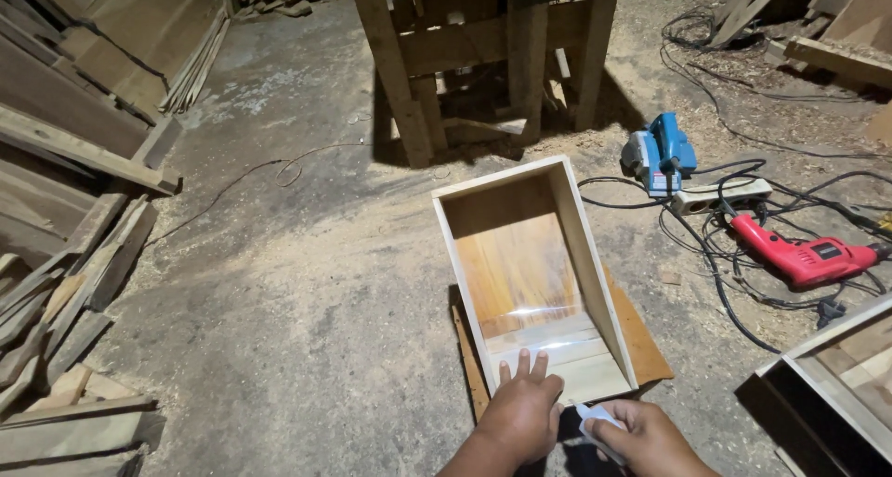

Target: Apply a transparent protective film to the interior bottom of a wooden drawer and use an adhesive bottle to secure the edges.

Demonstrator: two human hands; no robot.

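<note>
Pale wood makes up the open box [534, 273] that I see lying on the floor [307, 291], its open face turned up toward me and its glossy inner panel catching a streak of light. My left hand [522, 412] lies flat on the near edge of the box, fingers [525, 365] spread and reaching just over the rim onto the light slats inside, gripping nothing. My right hand [641, 435] sits just beside it, a little nearer to me and clear of the box, closed around a small white piece [595, 426] whose kind I cannot tell. Under the box lies a thin brown board [646, 333], showing along the right side and at the near left corner. The floor is grey concrete dusted with sawdust. To the right, well apart from my hands, lie a blue electric planer [662, 152], a white power strip [720, 196] and a red drill [799, 254] among tangled black cables [715, 282]. Another wooden frame [836, 384] juts in at the lower right. Rough planks [74, 282] are stacked along the left, and the timber legs of a bench [483, 59] stand beyond the box.
</note>
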